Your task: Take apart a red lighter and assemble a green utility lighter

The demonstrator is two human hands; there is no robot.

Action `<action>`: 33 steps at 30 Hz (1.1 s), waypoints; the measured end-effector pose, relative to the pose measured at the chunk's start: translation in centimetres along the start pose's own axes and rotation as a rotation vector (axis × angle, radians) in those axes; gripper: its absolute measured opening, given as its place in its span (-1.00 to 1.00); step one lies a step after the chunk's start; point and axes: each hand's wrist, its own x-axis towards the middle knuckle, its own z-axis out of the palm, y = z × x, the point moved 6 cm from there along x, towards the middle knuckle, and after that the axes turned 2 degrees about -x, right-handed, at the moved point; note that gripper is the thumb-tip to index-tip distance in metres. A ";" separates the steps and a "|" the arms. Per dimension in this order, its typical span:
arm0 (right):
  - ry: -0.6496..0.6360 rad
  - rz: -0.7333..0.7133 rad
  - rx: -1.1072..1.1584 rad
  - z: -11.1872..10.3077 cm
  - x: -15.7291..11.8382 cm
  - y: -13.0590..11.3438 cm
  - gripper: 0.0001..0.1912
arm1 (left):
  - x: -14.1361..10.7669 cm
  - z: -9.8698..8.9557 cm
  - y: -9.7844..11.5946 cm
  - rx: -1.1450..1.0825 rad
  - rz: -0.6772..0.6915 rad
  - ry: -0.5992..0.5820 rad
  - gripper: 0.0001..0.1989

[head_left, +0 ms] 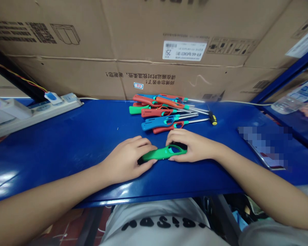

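A green lighter handle is held level between my two hands, just above the blue table. My left hand pinches its left end between thumb and fingers. Around its right end, beside the trigger opening, my right hand is closed; the tip there is hidden by the hand. Behind them lies a pile of red, blue and green lighters with metal rods, among them a blue lighter and a red lighter.
A small black and yellow hammer lies right of the pile. A phone rests at the right, near a plastic bottle. On the left is a power strip. Cardboard boxes stand behind the blue table.
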 end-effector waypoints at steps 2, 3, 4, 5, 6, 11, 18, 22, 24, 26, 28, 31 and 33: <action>-0.004 0.005 0.002 0.0 0.0 0.0 -0.71 | 0.0 0.1 -0.1 0.003 -0.003 -0.004 -0.74; -0.006 0.008 0.003 0.1 0.0 0.0 -0.70 | 0.0 0.1 -0.1 0.006 -0.003 -0.007 -0.74; -0.008 0.012 0.003 0.1 0.0 0.1 -0.69 | 0.0 0.1 -0.2 0.010 -0.001 -0.009 -0.73; -0.011 0.017 0.002 0.1 0.0 0.1 -0.67 | 0.0 0.2 -0.2 0.014 0.003 -0.011 -0.71; -0.015 0.025 -0.001 0.1 -0.1 0.1 -0.66 | 0.0 0.2 -0.3 0.020 0.007 -0.011 -0.70; -0.027 0.054 0.002 0.2 -0.1 0.2 -0.62 | 0.0 0.3 -0.5 0.052 0.016 -0.006 -0.67; -0.037 0.059 -0.054 0.2 0.0 -0.2 -0.70 | 0.0 0.3 0.5 0.151 0.028 -0.012 -0.70; -0.070 0.078 -0.112 0.3 0.0 -0.4 -0.77 | 0.0 0.2 0.8 0.174 0.023 -0.022 -0.64; -0.079 0.081 -0.134 0.3 0.0 -0.4 -0.76 | 0.0 0.2 0.7 0.179 0.016 -0.019 -0.62; -0.085 0.082 -0.160 0.4 0.0 -0.3 -0.74 | 0.0 0.2 0.6 0.177 0.010 -0.015 -0.62; -0.095 0.075 -0.197 0.5 -0.1 -0.2 -0.74 | 0.0 0.2 0.4 0.171 0.009 -0.016 -0.63; -0.097 0.040 -0.232 0.6 -0.2 0.0 -0.78 | 0.0 0.3 0.2 0.149 0.017 -0.019 -0.69; -0.078 0.018 -0.229 0.6 -0.3 0.1 -0.80 | 0.1 0.3 0.2 0.128 0.019 -0.015 -0.70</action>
